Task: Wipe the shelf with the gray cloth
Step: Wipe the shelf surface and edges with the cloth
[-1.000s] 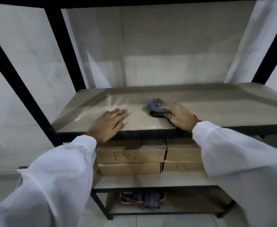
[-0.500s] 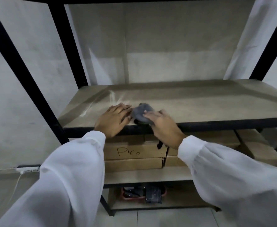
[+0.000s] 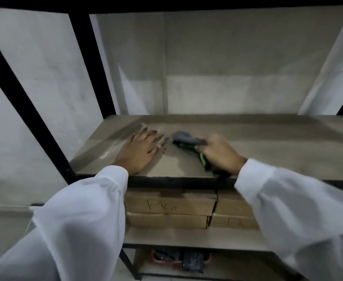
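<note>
head view: right hand [image 3: 219,154] curled tight on the gray cloth [image 3: 184,137], blurred, on the shelf board [image 3: 272,145] left of middle. half a second ago the cloth touched the left hand [image 3: 140,152]; now it sits just beside it, with a gap. left hand flat, fingers straight, bracing. wipe stroke probably reversing rightward; mid-task.

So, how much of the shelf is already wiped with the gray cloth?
Done, probably: pale streaks on the shelf at its left end, beside the flat left hand. In hand: the right hand grips the gray cloth on the board, front middle. Left: the right half shows no streaks, so it likely still needs wiping.
</note>
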